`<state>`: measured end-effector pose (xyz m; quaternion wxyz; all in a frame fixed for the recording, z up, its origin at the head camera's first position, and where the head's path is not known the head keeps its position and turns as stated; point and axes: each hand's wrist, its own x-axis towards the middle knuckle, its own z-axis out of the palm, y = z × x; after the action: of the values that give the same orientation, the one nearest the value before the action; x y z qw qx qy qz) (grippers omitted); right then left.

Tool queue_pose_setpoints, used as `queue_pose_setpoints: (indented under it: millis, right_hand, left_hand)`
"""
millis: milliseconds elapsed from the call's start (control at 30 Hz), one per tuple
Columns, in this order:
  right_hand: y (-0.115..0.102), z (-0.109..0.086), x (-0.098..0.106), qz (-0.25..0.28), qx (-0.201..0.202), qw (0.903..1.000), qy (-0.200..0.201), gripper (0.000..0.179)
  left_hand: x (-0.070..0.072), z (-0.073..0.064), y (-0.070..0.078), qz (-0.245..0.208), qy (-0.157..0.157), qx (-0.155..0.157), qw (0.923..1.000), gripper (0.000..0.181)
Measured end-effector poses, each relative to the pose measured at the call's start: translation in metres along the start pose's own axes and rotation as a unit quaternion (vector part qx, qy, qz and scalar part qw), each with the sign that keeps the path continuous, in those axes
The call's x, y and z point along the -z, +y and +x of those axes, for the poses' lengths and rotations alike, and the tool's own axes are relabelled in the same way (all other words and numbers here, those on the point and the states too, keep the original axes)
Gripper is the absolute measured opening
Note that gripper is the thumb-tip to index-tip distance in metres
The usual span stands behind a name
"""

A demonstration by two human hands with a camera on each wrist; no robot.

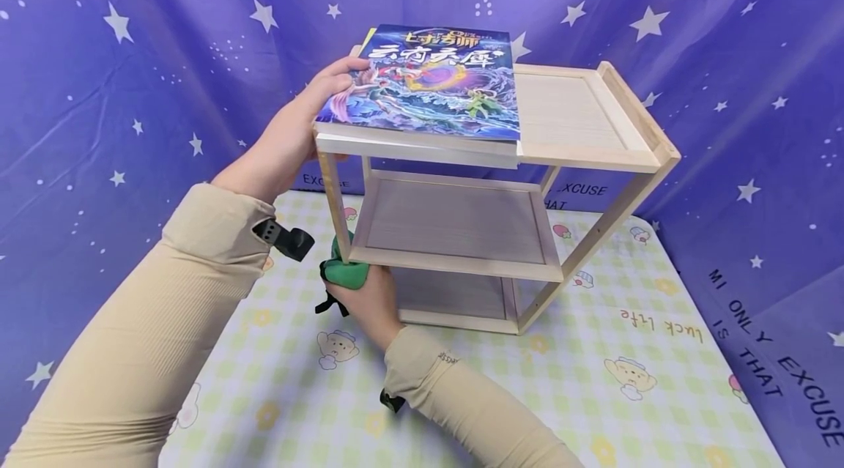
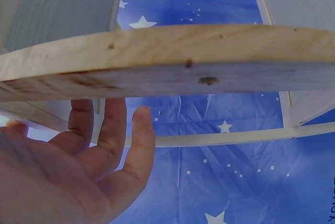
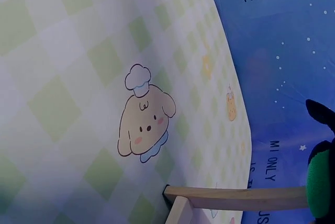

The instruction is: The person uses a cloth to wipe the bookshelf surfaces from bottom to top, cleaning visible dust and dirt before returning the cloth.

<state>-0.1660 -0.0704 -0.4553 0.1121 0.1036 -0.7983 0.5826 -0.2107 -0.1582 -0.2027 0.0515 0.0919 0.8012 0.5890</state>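
Note:
A three-tier wooden shelf [image 1: 461,259] stands on the table. On the left part of its top lies a blue illustrated book [image 1: 435,91], over other pages or books. My left hand [image 1: 290,131] grips the shelf's upper left end, with digits on the book cover and others below the top board. In the left wrist view, its fingers [image 2: 112,135] curl behind a wooden side bar [image 2: 209,51]. Lower down, my right hand [image 1: 369,303] holds a green fabric item [image 1: 346,274] with black straps beside the left front post [image 1: 334,208]. Its fingers are mostly hidden by it.
A checked tablecloth [image 1: 626,336] with cartoon prints covers the table. Purple curtains [image 1: 165,36] with white stars hang behind and at both sides. The shelf's right end has a raised wooden rail [image 1: 639,113].

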Motion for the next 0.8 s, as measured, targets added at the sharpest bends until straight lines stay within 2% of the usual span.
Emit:
queue_pose_setpoints:
  millis: [333, 533, 800]
  right_hand:
    - [0.002, -0.002, 0.0, -0.02, 0.014, 0.9997, 0.007, 0.05]
    - [0.009, -0.002, -0.001, -0.03, 0.014, 0.9994, -0.01, 0.058]
    - [0.018, -0.005, -0.001, -0.046, -0.002, 0.9984, -0.032, 0.064]
  left_hand:
    - [0.0, -0.001, 0.0, 0.0, -0.003, 0.002, 1.0, 0.041]
    - [0.0, 0.0, 0.0, 0.003, -0.012, -0.012, 0.9999, 0.042]
    - [0.0, 0.0, 0.0, -0.004, -0.011, -0.008, 0.9999, 0.042]
